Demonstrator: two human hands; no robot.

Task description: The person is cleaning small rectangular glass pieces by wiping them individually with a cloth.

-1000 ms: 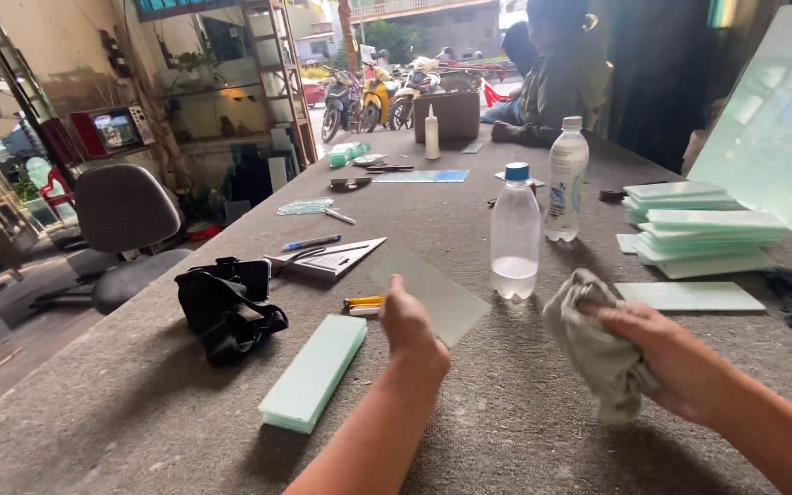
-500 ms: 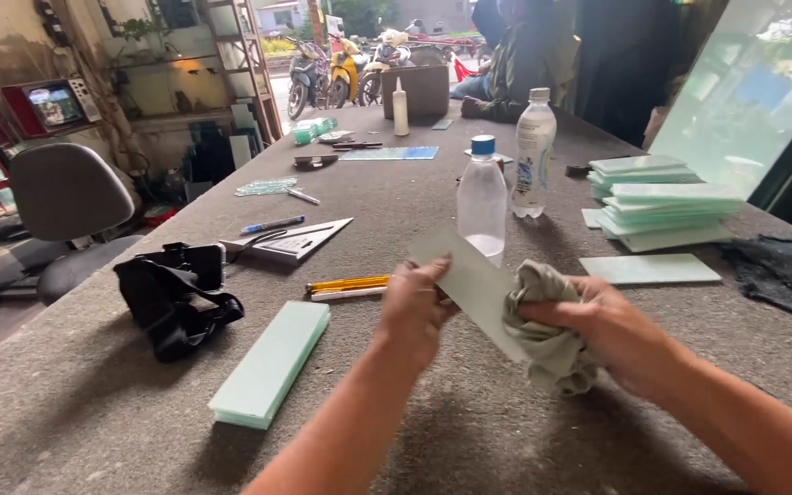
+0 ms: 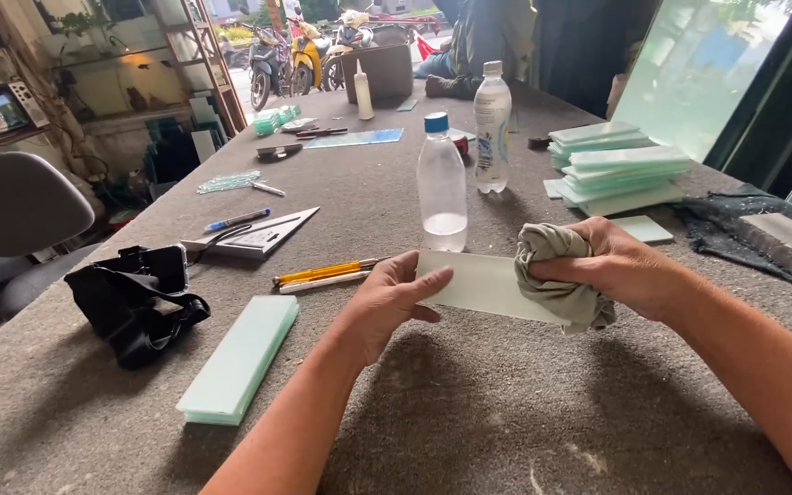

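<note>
My left hand [image 3: 387, 302] grips the left end of a pale green rectangular glass pane [image 3: 477, 282], held a little above the table. A crumpled grey-green cloth [image 3: 556, 275] is bunched in my right hand [image 3: 616, 266] and pressed over the pane's right end, hiding that end. Just behind the pane stands a clear plastic bottle with a blue cap [image 3: 442, 183], with a second bottle with a white cap [image 3: 492, 115] farther back.
A long glass strip stack [image 3: 240, 357] lies at my left, beside a black strap bundle [image 3: 135, 298]. A yellow-handled tool [image 3: 323, 273], a pen and a square ruler [image 3: 254, 234] lie ahead. Stacked glass panes [image 3: 621, 170] sit right. A dark cloth [image 3: 744, 229] covers the right edge. A person sits at the far end.
My left hand has lifted the glass pane off the table. My right hand has brought the cloth onto the pane's right end. The view has shifted closer.
</note>
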